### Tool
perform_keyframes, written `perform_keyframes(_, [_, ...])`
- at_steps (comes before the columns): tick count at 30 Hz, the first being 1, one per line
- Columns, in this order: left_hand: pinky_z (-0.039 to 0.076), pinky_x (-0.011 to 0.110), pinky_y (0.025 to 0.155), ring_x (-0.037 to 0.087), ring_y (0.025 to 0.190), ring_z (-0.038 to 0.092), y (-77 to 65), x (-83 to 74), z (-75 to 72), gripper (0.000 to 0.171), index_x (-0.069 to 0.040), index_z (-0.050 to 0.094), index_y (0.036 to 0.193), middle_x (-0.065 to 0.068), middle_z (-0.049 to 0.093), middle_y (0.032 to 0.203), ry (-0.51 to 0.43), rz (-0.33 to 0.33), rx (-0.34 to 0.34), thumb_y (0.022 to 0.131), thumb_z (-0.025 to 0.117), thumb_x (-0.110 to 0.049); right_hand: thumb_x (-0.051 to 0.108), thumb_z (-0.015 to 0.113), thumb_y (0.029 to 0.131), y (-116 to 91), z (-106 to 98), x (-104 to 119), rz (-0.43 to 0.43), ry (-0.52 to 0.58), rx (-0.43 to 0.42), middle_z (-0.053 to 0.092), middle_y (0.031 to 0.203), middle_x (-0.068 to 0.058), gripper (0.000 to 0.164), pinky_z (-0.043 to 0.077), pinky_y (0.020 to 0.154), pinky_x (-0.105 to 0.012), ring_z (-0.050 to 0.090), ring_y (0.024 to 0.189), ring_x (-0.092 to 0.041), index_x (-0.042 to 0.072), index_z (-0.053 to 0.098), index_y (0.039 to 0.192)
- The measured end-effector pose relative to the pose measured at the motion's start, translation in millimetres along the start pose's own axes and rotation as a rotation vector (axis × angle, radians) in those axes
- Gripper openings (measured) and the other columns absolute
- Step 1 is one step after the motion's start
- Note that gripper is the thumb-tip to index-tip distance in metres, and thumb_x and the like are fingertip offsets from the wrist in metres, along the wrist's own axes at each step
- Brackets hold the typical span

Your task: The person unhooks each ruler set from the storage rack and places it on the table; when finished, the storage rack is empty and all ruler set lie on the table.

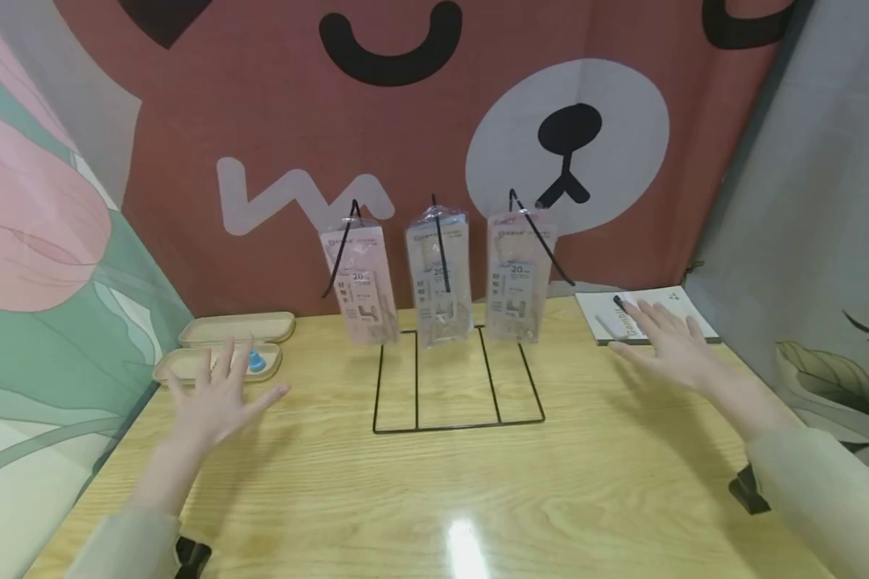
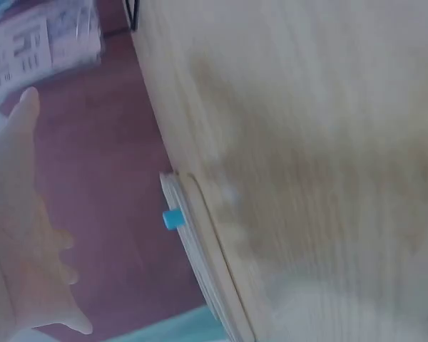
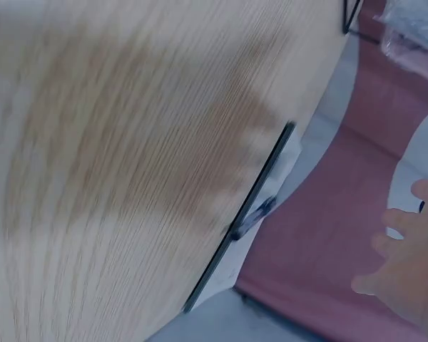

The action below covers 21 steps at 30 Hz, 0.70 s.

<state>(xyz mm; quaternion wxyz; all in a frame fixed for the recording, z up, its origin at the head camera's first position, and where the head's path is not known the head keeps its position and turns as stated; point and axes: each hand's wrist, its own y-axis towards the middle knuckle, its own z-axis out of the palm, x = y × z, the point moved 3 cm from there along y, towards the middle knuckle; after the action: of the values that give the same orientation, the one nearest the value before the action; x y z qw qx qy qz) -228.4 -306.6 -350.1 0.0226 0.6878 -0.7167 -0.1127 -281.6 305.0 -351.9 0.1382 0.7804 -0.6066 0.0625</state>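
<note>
My left hand (image 1: 213, 402), fingers spread, hovers at the left in front of an open beige case (image 1: 237, 328) with a small blue piece (image 1: 257, 362) in it. Over on the right, my right hand (image 1: 669, 346) is also spread, holding nothing, and overlaps a white notebook (image 1: 695, 315) in the head view. A pen (image 1: 611, 326) with a black end lies on that notebook. Between the hands stands a black wire rack (image 1: 458, 425). Three clear packets hang from its hooks: a pink left packet (image 1: 362, 281), a middle packet (image 1: 439, 281) and a right packet (image 1: 519, 281).
The wooden table (image 1: 333, 490) runs back to a reddish-brown cloth (image 1: 275, 96) with a bear face. A leaf-patterned cloth (image 1: 43, 338) borders the left side, and a grey cloth (image 1: 804, 201) the right. The rack's hooks (image 1: 561, 273) point forward over the table.
</note>
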Motion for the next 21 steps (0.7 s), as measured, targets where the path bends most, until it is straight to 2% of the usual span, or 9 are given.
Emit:
perform_keyframes(5, [-0.004,0.081,0.097,0.054,0.138,0.008,-12.3,-11.8,7.3,0.097,-0.020,-0.001,0.153,0.026,0.016,0.154,-0.025,0.025,0.042,0.084,0.043,-0.072,0.048,0.054,0.091,-6.1,3.7,19.4,-0.087,0.067,-0.043,0.030,0.147,-0.030,0.077,0.016,0.105,-0.070,0.026,0.134,-0.051,0.005,0.025,0.149])
perform_keyframes(9, [0.000,0.080,0.098,0.053,0.139,0.009,-21.2,-24.1,14.1,0.096,-0.018,-0.005,0.153,0.023,0.013,0.156,-0.080,0.054,0.087,0.086,0.044,-0.068,0.037,0.059,0.092,-8.1,10.0,36.2,-0.145,0.196,-0.050,0.038,0.142,-0.031,0.070,0.028,0.103,-0.064,0.034,0.129,-0.050,-0.005,0.034,0.141])
perform_keyframes(12, [0.001,0.078,0.100,0.051,0.139,0.010,-25.8,-36.7,19.2,0.096,-0.017,-0.007,0.152,0.021,0.011,0.157,-0.139,0.079,0.123,0.088,0.044,-0.066,0.030,0.060,0.092,-8.1,15.8,48.2,-0.149,0.317,-0.041,0.043,0.137,-0.032,0.063,0.032,0.101,-0.064,0.038,0.126,-0.050,-0.009,0.039,0.137])
perform_keyframes(15, [0.003,0.077,0.101,0.050,0.140,0.011,-28.6,-51.4,24.8,0.096,-0.014,-0.006,0.152,0.020,0.010,0.157,-0.202,0.111,0.138,0.089,0.046,-0.063,0.027,0.059,0.093,-6.2,22.6,58.3,-0.140,0.406,-0.032,0.047,0.134,-0.030,0.057,0.035,0.099,-0.064,0.043,0.122,-0.048,-0.009,0.042,0.134])
perform_keyframes(21, [0.009,0.072,0.107,0.048,0.140,0.014,-32.6,-81.4,38.4,0.091,-0.006,0.004,0.152,0.021,0.013,0.156,-0.277,0.187,0.177,0.091,0.048,-0.057,0.021,0.059,0.093,3.9,37.4,73.0,-0.153,0.495,-0.034,0.050,0.130,-0.030,0.051,0.037,0.098,-0.065,0.049,0.118,-0.048,-0.008,0.042,0.132])
